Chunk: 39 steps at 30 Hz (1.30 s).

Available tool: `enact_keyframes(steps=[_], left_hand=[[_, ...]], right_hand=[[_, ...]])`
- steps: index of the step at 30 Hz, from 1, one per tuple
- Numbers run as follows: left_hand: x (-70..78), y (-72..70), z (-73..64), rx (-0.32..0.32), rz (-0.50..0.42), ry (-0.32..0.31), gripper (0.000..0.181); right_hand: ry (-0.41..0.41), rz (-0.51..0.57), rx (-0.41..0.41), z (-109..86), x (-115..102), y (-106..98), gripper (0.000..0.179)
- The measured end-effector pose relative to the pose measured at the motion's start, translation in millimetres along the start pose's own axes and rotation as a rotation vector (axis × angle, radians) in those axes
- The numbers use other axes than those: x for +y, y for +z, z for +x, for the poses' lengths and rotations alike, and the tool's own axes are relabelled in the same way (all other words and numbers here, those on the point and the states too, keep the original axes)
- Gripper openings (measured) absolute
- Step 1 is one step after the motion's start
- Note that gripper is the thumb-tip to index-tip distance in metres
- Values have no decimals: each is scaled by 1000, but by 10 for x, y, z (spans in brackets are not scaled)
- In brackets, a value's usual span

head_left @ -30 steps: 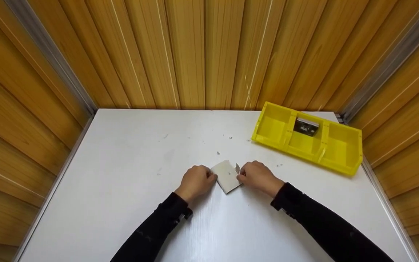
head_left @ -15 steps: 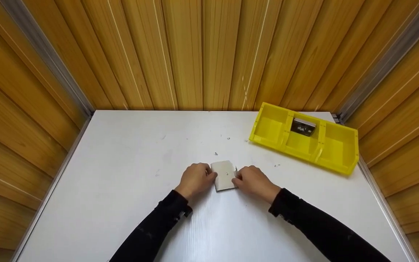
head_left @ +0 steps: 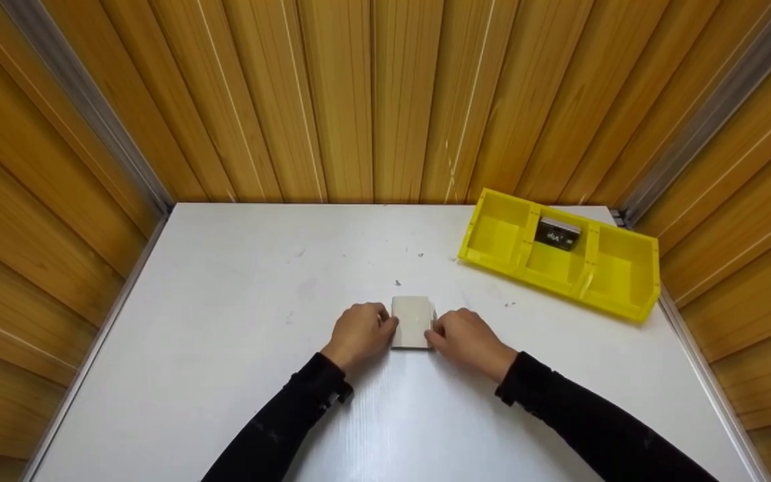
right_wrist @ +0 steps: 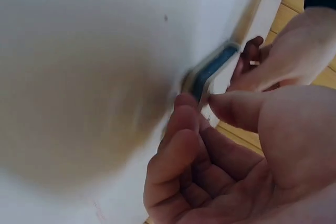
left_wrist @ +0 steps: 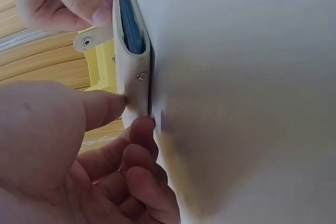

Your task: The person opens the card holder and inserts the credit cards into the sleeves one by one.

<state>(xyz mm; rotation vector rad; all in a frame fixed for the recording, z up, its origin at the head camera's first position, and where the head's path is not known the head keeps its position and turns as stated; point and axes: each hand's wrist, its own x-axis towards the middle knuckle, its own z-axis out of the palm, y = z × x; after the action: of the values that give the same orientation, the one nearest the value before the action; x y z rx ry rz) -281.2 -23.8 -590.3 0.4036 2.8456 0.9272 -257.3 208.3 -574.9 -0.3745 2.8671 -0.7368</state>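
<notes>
An off-white card holder (head_left: pixel 412 323) lies on the white table, its sides nearly square to me. My left hand (head_left: pixel 361 333) pinches its left edge between thumb and fingertip. At the opposite edge my right hand (head_left: pixel 469 340) pinches it the same way. In the left wrist view, blue inner sleeves (left_wrist: pixel 131 27) show between the two covers. A strap with a metal snap (left_wrist: pixel 89 40) sticks out by the right hand there, and a snap stud (left_wrist: pixel 142 76) sits on the holder's spine side. The right wrist view also shows the blue inside (right_wrist: pixel 212 72), somewhat blurred.
A yellow three-compartment tray (head_left: pixel 626 271) stands at the back right. Its middle compartment holds a black block (head_left: pixel 557 234) marked "Vip", leaning on the back wall. Small grey scraps (head_left: pixel 397 282) dot the table. Wood-patterned panels (head_left: pixel 338 100) enclose the back and sides.
Between both hands the card holder has turned from a slant to nearly straight. Its strap now shows less in the head view. The head view has shifted slightly; the tray stays put.
</notes>
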Motion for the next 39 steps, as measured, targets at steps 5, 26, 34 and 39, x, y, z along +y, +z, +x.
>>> enact_keyframes(steps=[5, 26, 34, 39], left_hand=[[3, -18, -56, -23, -7, 19, 35], [-44, 23, -82, -40, -27, 11, 38], [-43, 10, -91, -33, -19, 36, 37], [-47, 8, -101, -15, -4, 82, 34]], right_hand=[[9, -28, 46, 82, 11, -190, 38], [35, -95, -61, 318, -142, -311, 33], [-115, -151, -80, 370, -210, -168, 35], [-176, -243, -92, 414, -238, -78, 33]])
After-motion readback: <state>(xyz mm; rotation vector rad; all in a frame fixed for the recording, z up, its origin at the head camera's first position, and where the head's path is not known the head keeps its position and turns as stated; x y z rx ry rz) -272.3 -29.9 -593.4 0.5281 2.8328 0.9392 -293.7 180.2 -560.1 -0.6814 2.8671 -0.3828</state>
